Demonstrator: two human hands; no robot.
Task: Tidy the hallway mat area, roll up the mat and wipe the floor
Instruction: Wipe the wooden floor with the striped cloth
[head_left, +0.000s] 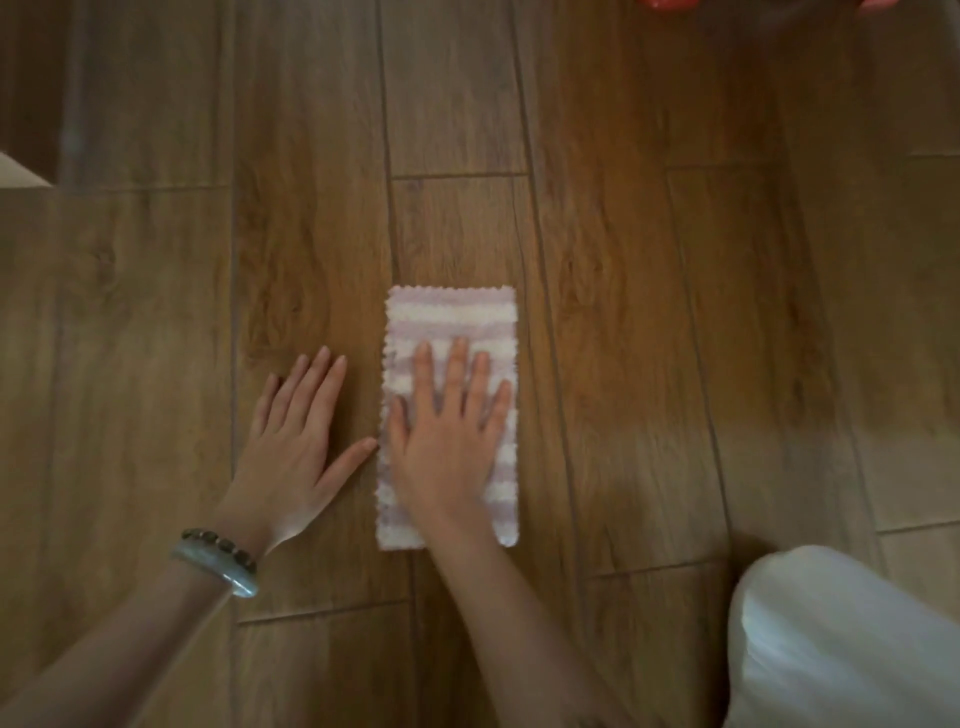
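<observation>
Cloth (451, 322) under flat R hand (449, 441); L hand (296, 441) fingers spread, prob. touching floor (649, 312).

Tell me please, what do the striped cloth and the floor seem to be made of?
Striped cloth: soft fluffy microfibre, probably; its pile looks fuzzy and its edges are scalloped. Floor: wood or wood-look laminate planks, with visible grain, seams and a slight sheen.

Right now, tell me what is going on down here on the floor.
A person is kneeling over the brown wood-plank floor. The right hand lies flat, fingers spread, on a folded pink-and-white striped cloth, pressing it to the planks as if wiping. The left hand, with a pale green bangle at its wrist, rests open on the bare floor beside the cloth. No mat is in view.
</observation>
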